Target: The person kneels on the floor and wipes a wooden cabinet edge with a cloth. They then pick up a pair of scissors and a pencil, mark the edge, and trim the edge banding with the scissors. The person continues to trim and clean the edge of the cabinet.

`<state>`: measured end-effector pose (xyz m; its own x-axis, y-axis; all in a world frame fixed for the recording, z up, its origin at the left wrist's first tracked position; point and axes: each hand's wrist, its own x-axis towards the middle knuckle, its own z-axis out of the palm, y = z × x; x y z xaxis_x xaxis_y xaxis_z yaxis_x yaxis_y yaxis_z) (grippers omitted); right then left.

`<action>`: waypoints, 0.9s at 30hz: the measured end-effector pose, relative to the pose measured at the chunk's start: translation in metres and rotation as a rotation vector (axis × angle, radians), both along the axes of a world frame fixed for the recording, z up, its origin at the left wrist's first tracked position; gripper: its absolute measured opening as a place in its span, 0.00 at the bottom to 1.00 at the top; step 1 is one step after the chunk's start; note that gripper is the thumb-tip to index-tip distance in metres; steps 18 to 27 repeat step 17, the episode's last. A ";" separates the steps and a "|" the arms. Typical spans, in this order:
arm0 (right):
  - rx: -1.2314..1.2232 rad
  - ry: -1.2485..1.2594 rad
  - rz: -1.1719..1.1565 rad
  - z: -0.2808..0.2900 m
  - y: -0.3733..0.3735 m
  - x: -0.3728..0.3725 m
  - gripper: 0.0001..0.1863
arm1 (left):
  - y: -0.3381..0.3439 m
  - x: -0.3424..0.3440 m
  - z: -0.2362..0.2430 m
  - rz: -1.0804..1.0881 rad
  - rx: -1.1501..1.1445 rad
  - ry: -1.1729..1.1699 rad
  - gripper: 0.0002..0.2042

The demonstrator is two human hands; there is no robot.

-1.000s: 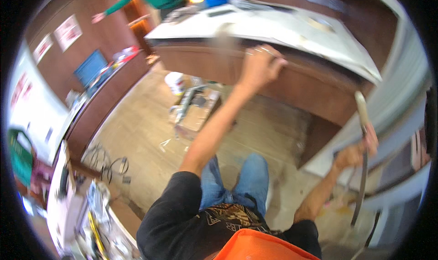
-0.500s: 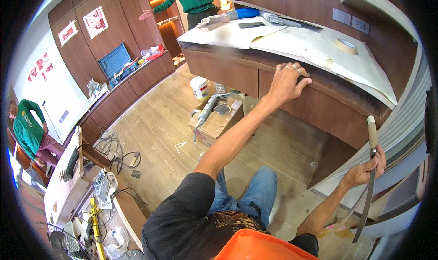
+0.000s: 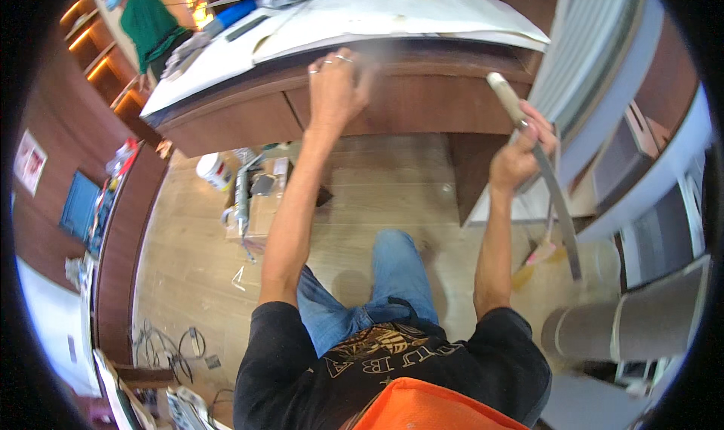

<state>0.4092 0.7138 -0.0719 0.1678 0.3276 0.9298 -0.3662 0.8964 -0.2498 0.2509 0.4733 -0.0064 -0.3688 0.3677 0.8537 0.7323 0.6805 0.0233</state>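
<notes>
The saw (image 3: 547, 181) hangs at three o'clock, wooden handle up, long thin blade running down toward five. It looks light but whippy: the blade would flex and its edge bite, so the handle is the place to hold it. The right hand (image 3: 520, 147) is closed round it just below the handle. At twelve, the left hand (image 3: 335, 90) lies flat, fingers spread, on the front edge of the brown counter (image 3: 422, 98), holding nothing. White sheets (image 3: 392, 15) cover the counter top. A bucket (image 3: 213, 171) stands on the floor at nine o'clock.
</notes>
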 end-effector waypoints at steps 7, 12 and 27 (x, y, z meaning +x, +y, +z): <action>-0.025 0.014 0.026 0.008 -0.036 0.004 0.09 | -0.001 -0.005 0.001 -0.109 0.063 0.021 0.09; -0.022 0.060 0.142 0.005 -0.054 -0.011 0.09 | -0.007 -0.012 -0.005 -0.133 0.086 0.046 0.08; -0.053 0.037 0.033 -0.006 -0.070 -0.024 0.10 | -0.007 -0.014 -0.010 -0.167 0.072 -0.004 0.08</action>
